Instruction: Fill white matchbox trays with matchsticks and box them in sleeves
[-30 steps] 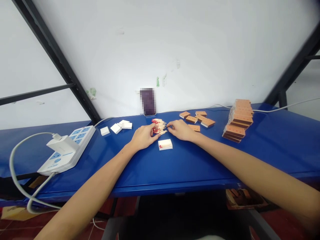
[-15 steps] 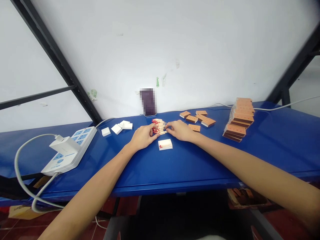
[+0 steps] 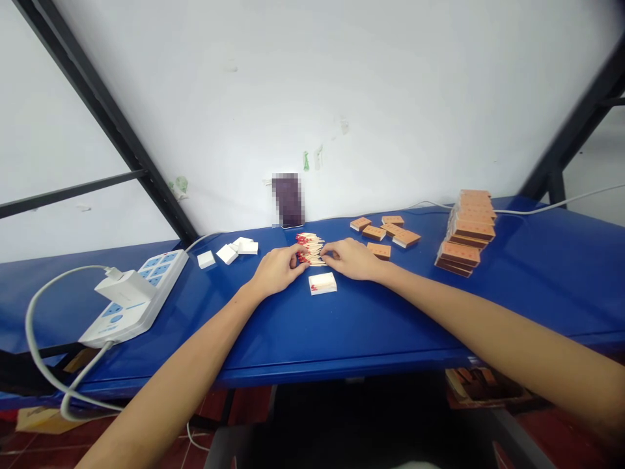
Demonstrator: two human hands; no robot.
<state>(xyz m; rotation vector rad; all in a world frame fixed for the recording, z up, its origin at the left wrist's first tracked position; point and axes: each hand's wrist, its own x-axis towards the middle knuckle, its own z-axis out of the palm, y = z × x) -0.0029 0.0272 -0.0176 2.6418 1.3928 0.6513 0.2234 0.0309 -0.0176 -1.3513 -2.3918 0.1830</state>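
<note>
A loose pile of red-headed matches [image 3: 312, 242] lies on the blue table between my two hands. My left hand [image 3: 277, 268] is at the red-headed side, its fingers curled and its thumb and forefinger pressed against the matches. From the other side, my right hand [image 3: 349, 258] has its thumb and fingertips closed at the bare stick ends. Just in front of the pile sits a white matchbox tray [image 3: 323, 283] with matches in it, touched by neither hand. How many matches each hand grips is hidden.
Several white trays [image 3: 227, 253] lie to the left. Orange matchbox sleeves [image 3: 392, 229] are scattered on the right, beside a tall leaning stack of matchboxes [image 3: 471, 225]. A phone [image 3: 289, 200] leans on the wall. A power strip [image 3: 137, 299] with cables occupies the left side.
My right hand has shifted slightly left and toward me along the stick ends. The left thumb has drawn back a little. The tray has stayed in place.
</note>
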